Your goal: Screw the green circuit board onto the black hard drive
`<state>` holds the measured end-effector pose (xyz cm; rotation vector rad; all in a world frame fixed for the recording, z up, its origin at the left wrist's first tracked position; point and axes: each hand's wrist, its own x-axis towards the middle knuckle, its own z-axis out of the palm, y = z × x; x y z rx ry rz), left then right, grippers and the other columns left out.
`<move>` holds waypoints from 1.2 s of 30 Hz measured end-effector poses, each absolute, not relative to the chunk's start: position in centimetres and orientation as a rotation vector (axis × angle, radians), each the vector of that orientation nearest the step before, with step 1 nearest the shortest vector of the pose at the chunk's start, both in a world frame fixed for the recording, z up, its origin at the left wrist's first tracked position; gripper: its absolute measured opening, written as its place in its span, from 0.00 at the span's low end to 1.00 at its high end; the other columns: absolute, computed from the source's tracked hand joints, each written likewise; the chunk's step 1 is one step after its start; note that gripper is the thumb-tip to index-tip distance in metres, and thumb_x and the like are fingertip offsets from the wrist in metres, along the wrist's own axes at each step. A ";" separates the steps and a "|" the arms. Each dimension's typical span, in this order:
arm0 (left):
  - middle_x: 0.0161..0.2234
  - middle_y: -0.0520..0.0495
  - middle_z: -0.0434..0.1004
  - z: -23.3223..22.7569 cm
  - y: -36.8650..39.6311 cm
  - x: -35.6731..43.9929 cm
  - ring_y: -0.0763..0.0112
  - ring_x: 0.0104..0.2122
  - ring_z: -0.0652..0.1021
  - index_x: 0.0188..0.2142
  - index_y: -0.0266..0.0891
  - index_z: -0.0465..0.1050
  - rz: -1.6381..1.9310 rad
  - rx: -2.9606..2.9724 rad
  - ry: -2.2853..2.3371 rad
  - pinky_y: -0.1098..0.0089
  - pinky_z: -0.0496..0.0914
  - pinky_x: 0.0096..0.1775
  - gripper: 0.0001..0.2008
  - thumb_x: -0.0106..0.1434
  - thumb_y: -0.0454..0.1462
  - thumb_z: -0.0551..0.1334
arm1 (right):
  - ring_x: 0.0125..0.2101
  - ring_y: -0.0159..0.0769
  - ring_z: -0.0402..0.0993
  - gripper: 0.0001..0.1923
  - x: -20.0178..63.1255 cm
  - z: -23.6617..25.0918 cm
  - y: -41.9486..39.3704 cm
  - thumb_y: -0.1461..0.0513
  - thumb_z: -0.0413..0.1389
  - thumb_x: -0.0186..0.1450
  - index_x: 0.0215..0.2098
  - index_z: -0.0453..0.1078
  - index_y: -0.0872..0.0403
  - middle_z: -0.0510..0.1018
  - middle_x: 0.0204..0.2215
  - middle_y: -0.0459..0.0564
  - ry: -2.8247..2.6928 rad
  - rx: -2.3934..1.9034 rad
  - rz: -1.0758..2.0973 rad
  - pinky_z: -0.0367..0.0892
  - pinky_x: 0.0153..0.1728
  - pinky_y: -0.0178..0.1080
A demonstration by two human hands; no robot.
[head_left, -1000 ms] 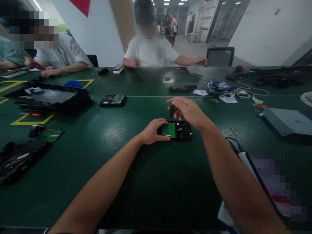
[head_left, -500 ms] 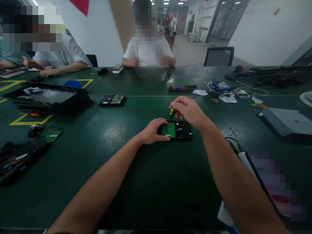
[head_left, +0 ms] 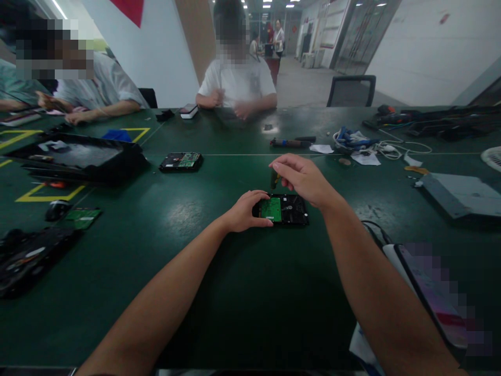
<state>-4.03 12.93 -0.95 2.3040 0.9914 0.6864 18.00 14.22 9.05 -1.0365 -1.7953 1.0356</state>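
A black hard drive (head_left: 295, 211) with a green circuit board (head_left: 272, 209) lies flat on the green table in front of me. My left hand (head_left: 250, 211) grips its left end, thumb along the near edge and fingers at the far edge. Above the board's far side, my right hand (head_left: 299, 177) pinches a small screwdriver (head_left: 273, 179) with a dark and yellow handle, held upright. The screwdriver's tip is too small to make out, so I cannot tell whether it touches a screw.
Another hard drive (head_left: 181, 161) lies further back to the left. A black plastic casing (head_left: 78, 156) and a loose circuit board (head_left: 83, 218) are at the left. To the right are a grey metal box (head_left: 462, 194), cables (head_left: 387, 149) and a phone (head_left: 430, 297). A person (head_left: 237, 83) sits opposite.
The screwdriver's handle has turned in my right fingers, its dark side now facing me. My left hand and the hard drive stay in place. The person opposite has moved a hand.
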 end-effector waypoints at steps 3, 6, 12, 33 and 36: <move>0.63 0.38 0.69 -0.9 12.9 -4.0 0.48 0.63 0.70 0.61 0.44 0.69 0.687 2.299 0.989 0.46 0.64 0.64 0.37 0.56 0.52 0.74 | 0.27 0.32 0.69 0.12 18.0 9.0 14.3 0.50 0.60 0.68 0.37 0.71 0.50 0.76 0.31 0.47 -1.754 -1.081 1.017 0.62 0.25 0.37; 0.63 0.38 0.69 -0.9 12.9 -3.9 0.48 0.63 0.70 0.61 0.44 0.69 0.700 2.299 0.983 0.47 0.64 0.64 0.37 0.56 0.52 0.74 | 0.24 0.30 0.68 0.12 18.0 8.9 14.3 0.51 0.59 0.69 0.37 0.70 0.51 0.78 0.33 0.48 -1.741 -1.073 1.055 0.60 0.23 0.37; 0.63 0.37 0.69 -1.0 13.0 -3.9 0.49 0.63 0.70 0.61 0.43 0.69 0.701 2.305 0.981 0.47 0.64 0.64 0.37 0.56 0.52 0.74 | 0.25 0.29 0.69 0.17 17.7 9.1 14.1 0.49 0.51 0.74 0.44 0.74 0.51 0.80 0.41 0.51 -1.755 -0.986 1.157 0.62 0.24 0.37; 0.64 0.38 0.68 -1.0 13.0 -3.9 0.48 0.64 0.69 0.62 0.43 0.68 0.686 2.302 0.998 0.47 0.64 0.65 0.38 0.56 0.53 0.74 | 0.28 0.32 0.70 0.15 17.8 9.0 14.2 0.53 0.50 0.74 0.47 0.75 0.49 0.79 0.39 0.50 -1.782 -0.996 1.109 0.63 0.26 0.38; 0.64 0.38 0.68 -1.0 12.9 -4.0 0.48 0.64 0.69 0.61 0.44 0.68 0.691 2.300 0.999 0.47 0.64 0.65 0.38 0.56 0.53 0.74 | 0.29 0.32 0.69 0.13 17.9 9.1 14.1 0.51 0.54 0.73 0.45 0.76 0.48 0.78 0.36 0.48 -1.817 -1.004 1.040 0.64 0.27 0.38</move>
